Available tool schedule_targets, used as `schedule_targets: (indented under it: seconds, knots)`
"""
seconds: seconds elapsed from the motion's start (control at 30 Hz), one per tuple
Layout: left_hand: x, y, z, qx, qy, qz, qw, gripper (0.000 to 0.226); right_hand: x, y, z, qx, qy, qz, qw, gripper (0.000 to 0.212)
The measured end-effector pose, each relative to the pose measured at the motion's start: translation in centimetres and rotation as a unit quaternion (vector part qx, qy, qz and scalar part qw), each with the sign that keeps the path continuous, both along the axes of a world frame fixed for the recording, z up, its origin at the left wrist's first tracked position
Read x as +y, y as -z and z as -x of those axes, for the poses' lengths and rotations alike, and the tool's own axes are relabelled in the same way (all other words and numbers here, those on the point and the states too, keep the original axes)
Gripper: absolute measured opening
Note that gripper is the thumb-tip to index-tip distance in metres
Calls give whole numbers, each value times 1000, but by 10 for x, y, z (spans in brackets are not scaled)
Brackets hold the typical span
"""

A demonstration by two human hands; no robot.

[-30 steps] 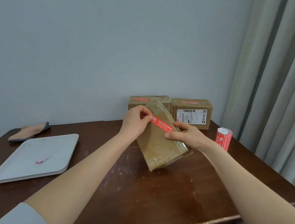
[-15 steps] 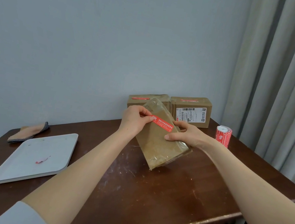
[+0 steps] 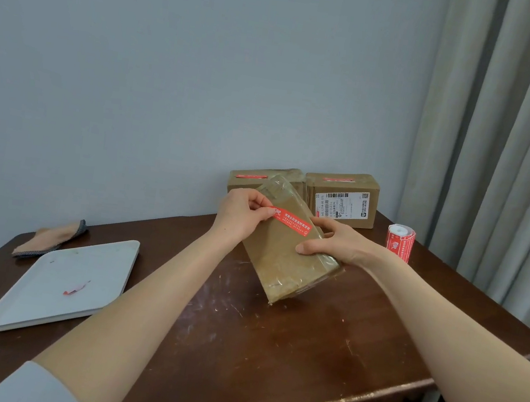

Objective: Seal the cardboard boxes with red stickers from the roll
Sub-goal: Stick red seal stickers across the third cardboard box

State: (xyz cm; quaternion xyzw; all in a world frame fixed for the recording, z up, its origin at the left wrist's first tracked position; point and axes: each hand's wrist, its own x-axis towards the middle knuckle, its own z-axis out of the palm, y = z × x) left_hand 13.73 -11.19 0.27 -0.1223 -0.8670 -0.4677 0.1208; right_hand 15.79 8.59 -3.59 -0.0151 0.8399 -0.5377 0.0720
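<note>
Cardboard box [image 3: 285, 265] tilted over mid-tabletop; right hand [image 3: 336, 241] grips its right edge. Left hand [image 3: 241, 213] pinches the left end of the red sticker [image 3: 291, 221] lying across the upper face. Box likely light, stiff, tape-slick: hold by edges. Sticker flimsy: hold by ends.

this looks like a plain room in a home or small office, set up as a parcel-packing corner. a worn dark wooden table [image 3: 269, 354] with a chipped front edge stands against a bare pale wall [image 3: 171, 85], with long grey curtains [image 3: 511, 133] at 2 o'clock. at 12 o'clock a taped box with a printed shipping label [image 3: 345, 200] sits beside a second taped box [image 3: 247, 183]. a roll of red stickers [image 3: 400, 242] stands at 1 o'clock and a white tray [image 3: 38, 298] lies at 8 o'clock.
</note>
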Motion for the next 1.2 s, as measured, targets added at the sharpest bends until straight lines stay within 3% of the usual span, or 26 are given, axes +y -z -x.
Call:
schedule_targets:
  seconds: [0.53,0.83,1.07,1.2]
  knots:
    - [-2,0,-1,-3,17,6,1000,12,1,0,0,-5,-5,-6,1000,83]
    - [6,2,-2,1,-11,6,1000,39,3,3,3,-2,-1,-5,1000,84]
    - [6,-1,-2,5,-10,27,1000,13,3,5,5,-1,-4,-3,1000,86]
    - [8,-2,-4,12,-9,38,999,16,4,4,4,-3,-4,-5,1000,86]
